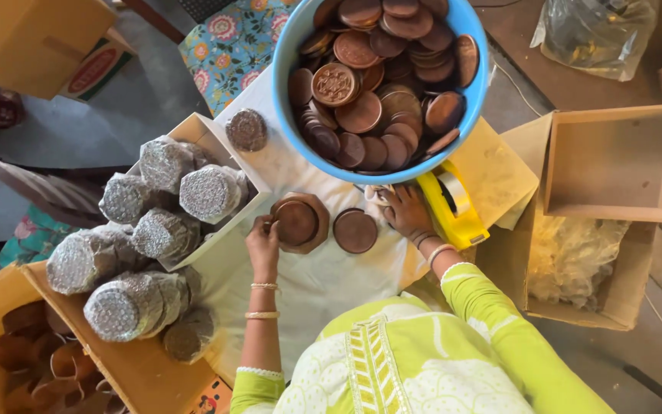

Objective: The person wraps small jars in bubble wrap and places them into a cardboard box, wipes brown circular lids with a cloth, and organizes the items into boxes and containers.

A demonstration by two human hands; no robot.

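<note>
Fingertips of the left hand (263, 239) pinch the rim of a brown disc (296, 222) seated in an octagonal holder (312, 241) at frame centre. Right hand (406, 212) lies loosely curled beside the blue tub (285, 92), holding nothing visible. Tilting the disc could jam it.

A round brown disc (296, 222) lies flat inside an octagonal brown tray (306, 204) on the white-covered desk (323, 284), its rim touched on the left side. Just to its right, apart from the tray, a second round brown disc (355, 231) lies flat on the cloth. Both look like pressed clay or wood, though the material is hard to tell from above.
</note>
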